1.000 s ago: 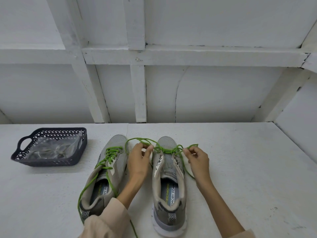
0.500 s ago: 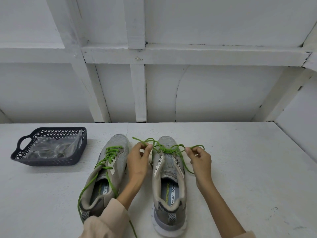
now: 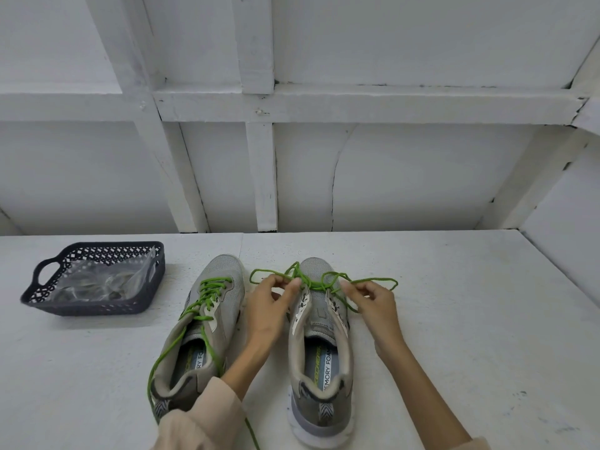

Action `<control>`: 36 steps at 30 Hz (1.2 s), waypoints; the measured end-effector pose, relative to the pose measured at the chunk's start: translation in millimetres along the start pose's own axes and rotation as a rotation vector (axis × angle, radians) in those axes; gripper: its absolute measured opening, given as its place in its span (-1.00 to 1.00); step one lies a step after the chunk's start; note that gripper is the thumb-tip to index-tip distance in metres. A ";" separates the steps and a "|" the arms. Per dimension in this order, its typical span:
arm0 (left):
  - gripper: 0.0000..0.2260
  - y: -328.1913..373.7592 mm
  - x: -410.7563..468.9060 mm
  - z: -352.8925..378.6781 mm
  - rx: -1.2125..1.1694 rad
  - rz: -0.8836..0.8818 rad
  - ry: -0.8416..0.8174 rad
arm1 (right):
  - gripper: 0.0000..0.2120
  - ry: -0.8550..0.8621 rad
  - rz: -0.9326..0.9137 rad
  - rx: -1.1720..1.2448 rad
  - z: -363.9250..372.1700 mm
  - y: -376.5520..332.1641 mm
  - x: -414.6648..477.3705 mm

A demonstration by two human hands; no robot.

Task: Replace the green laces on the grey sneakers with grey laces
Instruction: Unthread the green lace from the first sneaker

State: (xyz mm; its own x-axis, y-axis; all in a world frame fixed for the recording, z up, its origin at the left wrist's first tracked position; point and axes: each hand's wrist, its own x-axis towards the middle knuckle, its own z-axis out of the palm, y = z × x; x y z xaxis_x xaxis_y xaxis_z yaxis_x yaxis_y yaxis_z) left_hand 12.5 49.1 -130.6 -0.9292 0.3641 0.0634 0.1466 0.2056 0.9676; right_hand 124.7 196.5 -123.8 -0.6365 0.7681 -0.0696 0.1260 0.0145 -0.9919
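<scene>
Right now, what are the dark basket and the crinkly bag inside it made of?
The basket looks like moulded matte plastic: stiff dark lattice walls with a cut-out handle. The bag seems thin clear plastic film: glossy, wrinkled, see-through.

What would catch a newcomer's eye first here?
The bright green lace stands out, bunched over the toe end of the right sneaker and pinched by the left hand and right hand at mid-table. Beside it, the left sneaker is fully laced in green. A dark basket holding a clear bag sits far left.
</scene>
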 end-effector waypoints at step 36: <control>-0.86 2.0 2.0 -6.8 -0.052 -0.019 0.141 | -0.75 0.134 -0.011 0.092 4.8 7.5 -0.1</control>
State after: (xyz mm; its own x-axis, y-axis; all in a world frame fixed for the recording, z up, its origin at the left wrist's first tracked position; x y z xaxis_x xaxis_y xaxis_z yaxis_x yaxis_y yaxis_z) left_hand 8.6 44.0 -126.9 -0.9706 0.2287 0.0755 0.1145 0.1623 0.9801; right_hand 122.0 193.5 -131.8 -0.5294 0.8469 -0.0497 0.0452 -0.0303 -0.9985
